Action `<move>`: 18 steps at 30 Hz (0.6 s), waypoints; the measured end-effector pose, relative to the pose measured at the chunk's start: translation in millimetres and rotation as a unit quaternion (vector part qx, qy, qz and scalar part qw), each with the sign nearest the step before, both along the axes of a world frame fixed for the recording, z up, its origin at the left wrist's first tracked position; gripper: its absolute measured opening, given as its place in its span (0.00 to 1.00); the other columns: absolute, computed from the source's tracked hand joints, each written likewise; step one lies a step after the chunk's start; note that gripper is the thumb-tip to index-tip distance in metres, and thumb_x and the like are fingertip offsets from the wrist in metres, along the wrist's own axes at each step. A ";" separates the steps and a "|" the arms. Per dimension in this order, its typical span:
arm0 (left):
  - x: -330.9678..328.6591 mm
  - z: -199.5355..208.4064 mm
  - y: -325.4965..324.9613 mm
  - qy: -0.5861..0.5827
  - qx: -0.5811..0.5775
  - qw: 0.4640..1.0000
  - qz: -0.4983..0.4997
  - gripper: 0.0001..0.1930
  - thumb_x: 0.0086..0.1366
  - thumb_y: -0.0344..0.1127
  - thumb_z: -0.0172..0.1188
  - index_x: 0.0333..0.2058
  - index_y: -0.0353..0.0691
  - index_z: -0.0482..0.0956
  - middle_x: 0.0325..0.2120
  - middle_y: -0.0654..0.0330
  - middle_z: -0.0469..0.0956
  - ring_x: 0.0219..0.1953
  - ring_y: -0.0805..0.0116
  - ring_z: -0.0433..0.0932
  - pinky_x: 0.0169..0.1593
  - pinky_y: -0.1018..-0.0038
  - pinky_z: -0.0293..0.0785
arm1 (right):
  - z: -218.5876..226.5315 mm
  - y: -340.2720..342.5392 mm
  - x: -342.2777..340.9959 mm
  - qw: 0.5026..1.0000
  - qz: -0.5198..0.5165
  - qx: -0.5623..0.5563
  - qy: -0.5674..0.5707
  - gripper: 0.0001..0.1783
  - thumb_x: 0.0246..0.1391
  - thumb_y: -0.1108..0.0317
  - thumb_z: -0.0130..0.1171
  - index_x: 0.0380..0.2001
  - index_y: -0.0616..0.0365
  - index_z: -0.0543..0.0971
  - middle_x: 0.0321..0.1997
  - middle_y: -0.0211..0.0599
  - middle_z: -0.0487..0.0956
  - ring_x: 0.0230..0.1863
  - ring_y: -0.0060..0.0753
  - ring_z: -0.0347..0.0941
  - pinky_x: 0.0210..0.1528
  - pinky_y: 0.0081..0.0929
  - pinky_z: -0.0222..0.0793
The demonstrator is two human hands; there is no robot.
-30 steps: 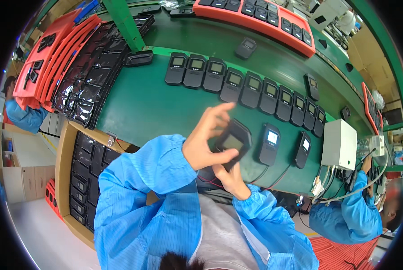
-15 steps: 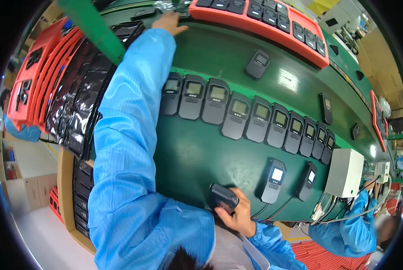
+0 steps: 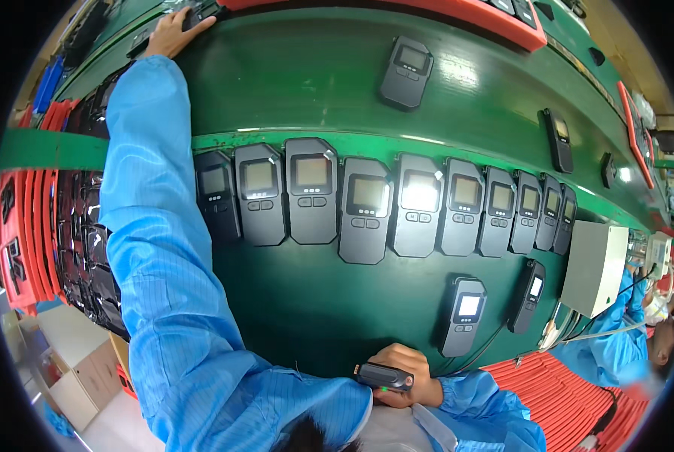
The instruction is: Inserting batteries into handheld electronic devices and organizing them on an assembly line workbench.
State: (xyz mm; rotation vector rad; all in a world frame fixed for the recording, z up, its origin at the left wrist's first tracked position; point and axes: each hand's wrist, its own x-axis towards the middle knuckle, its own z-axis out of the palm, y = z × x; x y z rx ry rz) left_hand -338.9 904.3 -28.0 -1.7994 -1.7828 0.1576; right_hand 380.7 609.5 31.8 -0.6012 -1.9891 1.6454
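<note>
My right hand, low in the middle, is closed around a dark handheld device turned edge-on, with a small green light on it. My left arm stretches to the far left of the green workbench. There my left hand has thumb and fingers about a small black object, whose kind I cannot make out. Between the hands runs a row of several grey handheld devices with small screens, among them one device near the left and another with a glaring screen.
Two devices with lit screens, one device and a cabled one, lie near a white box. A device lies on the raised shelf below a red tray. Red trays stack at left. A co-worker's blue sleeve shows right.
My view has shifted, and the far red tray has partly left the picture. My left hand has closed about the black object. The device in my right hand has turned edge-on.
</note>
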 end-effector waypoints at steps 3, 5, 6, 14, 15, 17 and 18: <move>-21.9 -16.7 8.6 0.069 -0.015 0.996 -0.061 0.33 0.66 0.59 0.49 0.64 0.52 0.58 0.59 0.45 0.62 0.61 0.48 0.63 0.63 0.62 0.61 | 2.2 0.3 -0.5 1.000 -0.003 -0.014 -0.005 0.19 0.41 0.65 0.70 0.33 0.69 0.79 0.33 0.47 0.79 0.33 0.45 0.76 0.36 0.32 0.73; -24.2 -13.6 5.4 0.005 -0.002 0.997 -0.082 0.27 0.69 0.51 0.48 0.65 0.65 0.56 0.61 0.45 0.58 0.62 0.46 0.60 0.64 0.61 0.60 | 3.0 -0.9 -0.7 1.000 -0.013 -0.019 -0.004 0.19 0.40 0.65 0.70 0.33 0.69 0.79 0.32 0.46 0.79 0.32 0.45 0.76 0.36 0.31 0.74; 24.0 -19.7 14.1 -0.015 0.000 0.995 -0.095 0.27 0.69 0.51 0.48 0.65 0.65 0.56 0.61 0.45 0.58 0.62 0.46 0.60 0.64 0.61 0.60 | 1.6 -1.0 -2.9 0.999 -0.026 -0.019 -0.023 0.19 0.40 0.65 0.70 0.33 0.69 0.79 0.32 0.46 0.79 0.32 0.45 0.76 0.36 0.31 0.74; 17.7 6.4 -17.1 -0.269 -0.075 0.956 0.091 0.24 0.72 0.44 0.43 0.63 0.79 0.55 0.64 0.47 0.53 0.64 0.44 0.56 0.64 0.57 0.57 | 1.8 -4.3 -0.6 0.999 -0.025 -0.018 -0.013 0.20 0.39 0.66 0.70 0.33 0.70 0.79 0.31 0.47 0.78 0.30 0.45 0.75 0.32 0.32 0.72; 46.4 5.2 -19.5 -0.163 -0.118 0.978 0.062 0.23 0.72 0.45 0.42 0.63 0.77 0.55 0.64 0.47 0.53 0.64 0.44 0.56 0.64 0.56 0.57 | 0.7 -3.1 -1.2 0.999 -0.038 -0.002 -0.019 0.19 0.39 0.67 0.70 0.34 0.69 0.79 0.30 0.46 0.78 0.29 0.44 0.75 0.31 0.32 0.72; 95.9 26.9 -44.7 0.070 -0.194 0.978 0.021 0.23 0.72 0.49 0.41 0.64 0.75 0.56 0.63 0.48 0.53 0.64 0.45 0.56 0.65 0.55 0.55 | 1.1 -5.6 -2.0 0.998 -0.048 0.028 -0.015 0.18 0.39 0.68 0.69 0.34 0.68 0.79 0.29 0.46 0.77 0.28 0.43 0.74 0.29 0.32 0.70; 108.7 33.2 -50.2 0.071 -0.191 0.979 0.025 0.23 0.72 0.49 0.41 0.64 0.75 0.56 0.63 0.48 0.53 0.64 0.45 0.56 0.65 0.55 0.55 | 0.4 -9.0 -1.2 0.998 -0.045 0.032 -0.012 0.18 0.39 0.68 0.69 0.34 0.68 0.79 0.29 0.46 0.77 0.28 0.43 0.74 0.29 0.32 0.70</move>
